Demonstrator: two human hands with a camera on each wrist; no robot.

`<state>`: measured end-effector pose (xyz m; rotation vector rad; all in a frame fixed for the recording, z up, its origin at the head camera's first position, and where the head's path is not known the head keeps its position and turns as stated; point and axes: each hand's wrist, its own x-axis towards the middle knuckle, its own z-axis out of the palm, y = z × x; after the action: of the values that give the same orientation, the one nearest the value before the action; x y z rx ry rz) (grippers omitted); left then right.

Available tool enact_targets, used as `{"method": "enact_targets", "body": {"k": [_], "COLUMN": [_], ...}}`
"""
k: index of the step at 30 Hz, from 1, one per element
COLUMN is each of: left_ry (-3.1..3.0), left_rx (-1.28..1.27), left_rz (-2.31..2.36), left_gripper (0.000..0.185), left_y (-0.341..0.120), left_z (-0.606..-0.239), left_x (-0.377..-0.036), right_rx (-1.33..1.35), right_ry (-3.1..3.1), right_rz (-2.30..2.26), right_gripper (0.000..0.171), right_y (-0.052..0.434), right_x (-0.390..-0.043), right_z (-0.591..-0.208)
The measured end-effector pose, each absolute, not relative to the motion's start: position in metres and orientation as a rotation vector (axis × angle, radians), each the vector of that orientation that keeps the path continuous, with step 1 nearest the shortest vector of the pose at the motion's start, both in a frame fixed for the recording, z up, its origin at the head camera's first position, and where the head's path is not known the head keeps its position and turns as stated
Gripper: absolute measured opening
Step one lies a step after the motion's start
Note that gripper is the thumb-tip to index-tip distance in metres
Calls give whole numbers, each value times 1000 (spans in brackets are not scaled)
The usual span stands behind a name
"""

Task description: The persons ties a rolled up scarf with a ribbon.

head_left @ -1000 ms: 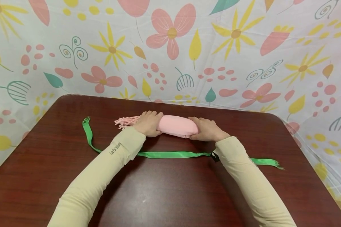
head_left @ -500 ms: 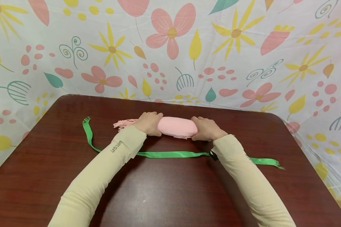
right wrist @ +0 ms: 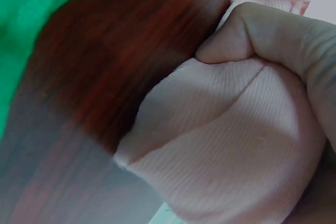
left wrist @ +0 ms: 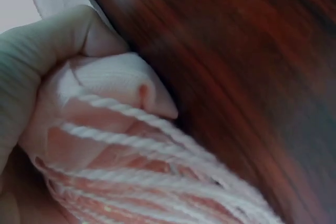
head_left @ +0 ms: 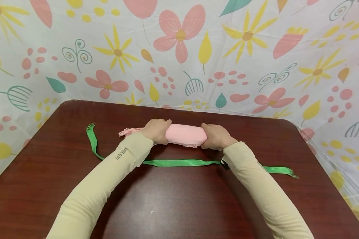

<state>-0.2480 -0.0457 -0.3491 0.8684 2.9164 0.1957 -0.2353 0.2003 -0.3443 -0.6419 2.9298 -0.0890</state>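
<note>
A pink ribbed-knit scarf (head_left: 186, 134), rolled or folded into a short thick bundle, lies crosswise between my hands toward the back of the table. My left hand (head_left: 156, 130) grips its left end, where twisted fringe strands (left wrist: 142, 140) trail out past the palm. My right hand (head_left: 217, 136) holds the other end, its thumb pressed along the near side. In the right wrist view, the bundle's rounded end (right wrist: 226, 145) bulges out of that hand. Most of my fingers are hidden behind the scarf.
Nearer to me, a green ribbon (head_left: 182, 162) stretches across the dark wooden table (head_left: 179, 205), passing under both sleeved forearms. Its frayed ends show at left and right. A flower-printed cloth (head_left: 167, 83) hangs behind the table's far edge.
Both hands have kept their grip while the scarf bundle shifted slightly toward me. Less of the fringe shows beside the left hand. The ribbon has stayed in place.
</note>
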Motion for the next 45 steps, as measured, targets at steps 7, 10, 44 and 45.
{"method": "enact_targets", "body": {"k": [7, 10, 44, 45], "left_ry": [2926, 2945, 3000, 3002], "left_rx": [832, 844, 893, 888], "left_rz": [188, 183, 173, 172], "left_gripper": [45, 45, 45, 45], "left_y": [-46, -46, -48, -48], "left_z": [-345, -343, -329, -329], "left_x": [-248, -247, -248, -248], "right_rx": [-652, -655, -645, -643], "right_ry": [2955, 2970, 3064, 3067], "right_rz": [-78, -63, -50, -51], "right_gripper": [44, 45, 46, 47], "right_y": [199, 199, 197, 196], "right_x": [-235, -234, -209, -208], "right_z": [-341, -338, -313, -312]}}
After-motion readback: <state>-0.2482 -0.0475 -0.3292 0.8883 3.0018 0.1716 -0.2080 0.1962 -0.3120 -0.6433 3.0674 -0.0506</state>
